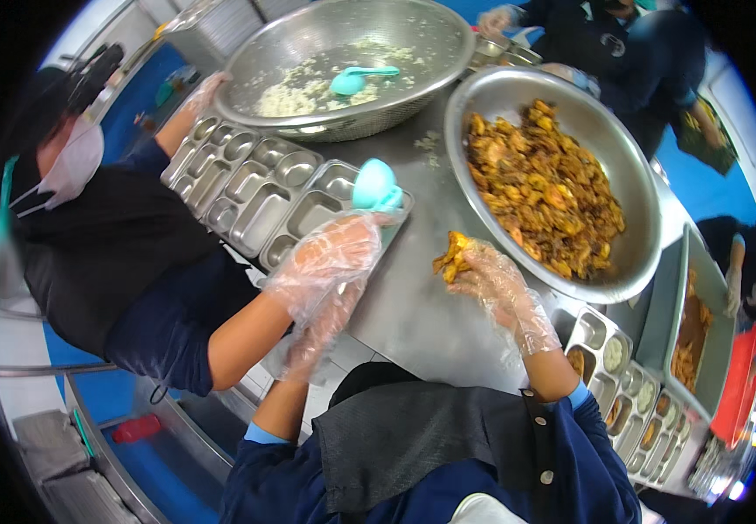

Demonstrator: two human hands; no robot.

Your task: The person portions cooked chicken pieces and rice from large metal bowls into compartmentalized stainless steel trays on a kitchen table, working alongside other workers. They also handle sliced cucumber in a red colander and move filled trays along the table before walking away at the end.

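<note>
My right hand [502,293], in a clear plastic glove, pinches a yellow-brown sauced piece of chicken [454,257] above the steel table. Right beside it stands a large steel bowl [644,253] heaped with similar pieces of chicken [552,188]. My left hand [324,325], also gloved, is by the near edge of a compartment tray [312,214]. A co-worker's gloved hand [330,253] crosses over it, so my left fingers are hidden. That co-worker's hand holds a turquoise scoop [375,185] over the tray.
A big steel colander [343,129] at the back holds white rice and a turquoise ladle [360,80]. More compartment trays [251,188] stand at left; filled trays [609,345] are at right. A grey tub [717,341] and red container [740,389] lie beyond. Other people surround the table.
</note>
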